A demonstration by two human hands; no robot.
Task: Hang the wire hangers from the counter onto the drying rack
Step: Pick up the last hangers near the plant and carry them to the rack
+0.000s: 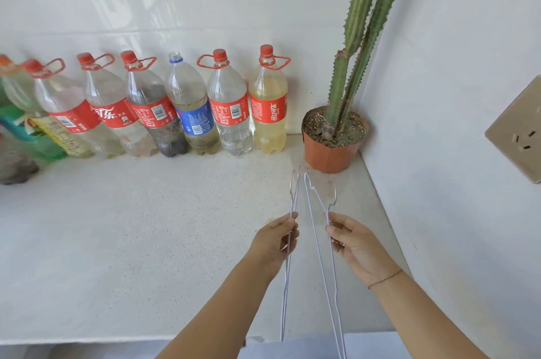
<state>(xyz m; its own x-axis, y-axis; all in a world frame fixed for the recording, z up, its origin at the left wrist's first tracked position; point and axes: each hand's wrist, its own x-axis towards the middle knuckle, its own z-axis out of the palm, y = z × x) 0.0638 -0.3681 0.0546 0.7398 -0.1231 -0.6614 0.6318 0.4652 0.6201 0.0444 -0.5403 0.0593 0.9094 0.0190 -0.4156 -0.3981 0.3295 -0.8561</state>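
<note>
I am pinching one hanger in my left hand and another in my right hand, lifting both off the surface toward 6 o'clock; next I must find the rack, out of view.

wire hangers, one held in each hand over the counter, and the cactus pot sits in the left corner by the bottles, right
Not quite. The cactus pot sits in the right corner, where the counter meets the side wall, just right of the bottles. The head view shows it. The rest holds: the left hand holds one wire hanger and the right hand holds the other, both over the counter.
</note>
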